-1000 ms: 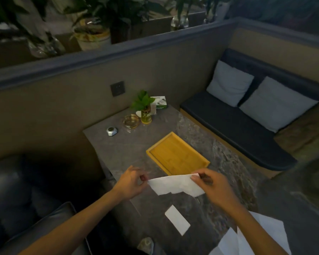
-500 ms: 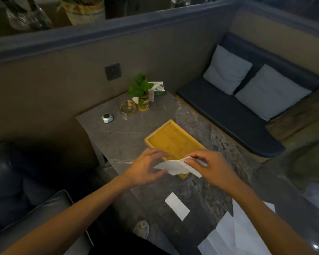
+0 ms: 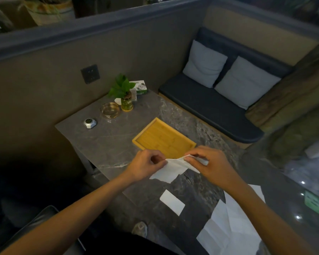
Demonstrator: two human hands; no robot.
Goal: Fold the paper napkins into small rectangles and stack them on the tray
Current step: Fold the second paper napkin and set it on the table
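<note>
One white paper napkin (image 3: 170, 169), partly folded, is held above the grey marbled stone surface (image 3: 107, 142), just in front of the near corner of the yellow rectangular bamboo tray (image 3: 164, 138). Left hand (image 3: 145, 165) pinches its upper left edge; right hand (image 3: 209, 162) pinches the upper right edge, fingers curled over the paper. Napkin's lower part hangs down towards the surface; whether it touches cannot be told. Tray holds nothing visible.

One small folded white napkin rectangle (image 3: 172, 202) lies flat near the surface's near edge, apart from the tray. Loose pile of unfolded white napkins (image 3: 232, 225) sits at the near right corner, partly under the right forearm.

Far edge: round glass ashtray (image 3: 110, 110), small green plant in a glass jar (image 3: 125, 96), green-and-white box (image 3: 140, 87), small silver hexagonal device (image 3: 90, 123).
</note>
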